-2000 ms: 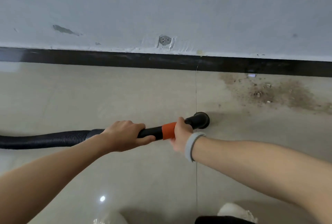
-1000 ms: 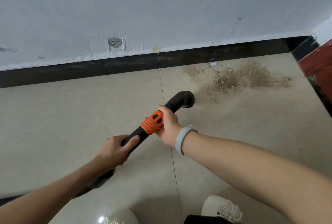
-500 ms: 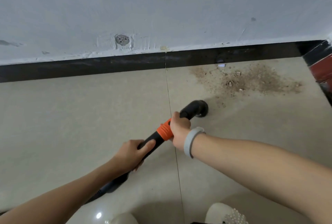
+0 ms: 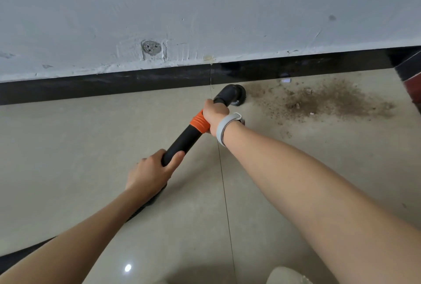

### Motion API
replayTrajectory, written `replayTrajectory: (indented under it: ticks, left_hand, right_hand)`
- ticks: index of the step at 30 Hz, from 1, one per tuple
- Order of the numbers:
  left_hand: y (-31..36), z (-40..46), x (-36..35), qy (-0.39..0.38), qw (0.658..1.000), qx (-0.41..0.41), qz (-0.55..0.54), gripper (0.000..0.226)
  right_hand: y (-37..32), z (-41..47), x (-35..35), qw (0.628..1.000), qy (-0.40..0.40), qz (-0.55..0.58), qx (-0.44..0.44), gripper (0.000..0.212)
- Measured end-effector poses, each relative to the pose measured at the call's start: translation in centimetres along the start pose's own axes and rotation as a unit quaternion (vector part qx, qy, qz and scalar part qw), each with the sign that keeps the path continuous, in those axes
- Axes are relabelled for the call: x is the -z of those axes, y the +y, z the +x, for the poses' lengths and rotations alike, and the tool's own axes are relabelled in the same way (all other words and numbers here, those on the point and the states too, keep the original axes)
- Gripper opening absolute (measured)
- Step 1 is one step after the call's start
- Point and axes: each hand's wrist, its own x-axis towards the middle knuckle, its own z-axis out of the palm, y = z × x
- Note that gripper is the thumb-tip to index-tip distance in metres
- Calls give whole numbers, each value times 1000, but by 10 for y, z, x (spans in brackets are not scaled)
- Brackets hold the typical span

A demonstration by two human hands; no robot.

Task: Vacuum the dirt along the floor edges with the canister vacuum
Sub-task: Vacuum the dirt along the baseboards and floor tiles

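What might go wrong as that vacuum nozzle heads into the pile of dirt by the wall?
The dirt pile holds small stones that might clog or rattle in the nozzle. The nozzle sits close to the black skirting and could scuff it. Loose grit spread toward the right may get pushed aside rather than sucked up.

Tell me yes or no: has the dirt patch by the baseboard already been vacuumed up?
No, the brown dirt patch still lies spread on the floor tile right of the vacuum nozzle, against the black baseboard.
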Motion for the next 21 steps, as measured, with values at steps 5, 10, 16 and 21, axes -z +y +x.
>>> replayTrajectory:
  ticks: [5,10,16,21]
  left_hand:
    - [3,2,-7,7,1000,-14,12,41]
    - [22,20,-9,-4,1000,-31,-1,41]
    - [41,32,-16,-8,998,-53,14,40]
    - [51,36,-22,-7,997,-64,34,41]
  right_hand:
    - [-7,16,8,1000,11,-5,10,36]
    - [-12,25,28,999,34,28,-1,44]
    - [-10,34,53,991,34,128,-20,43]
    - [2,25,58,960,22,276,-39,53]
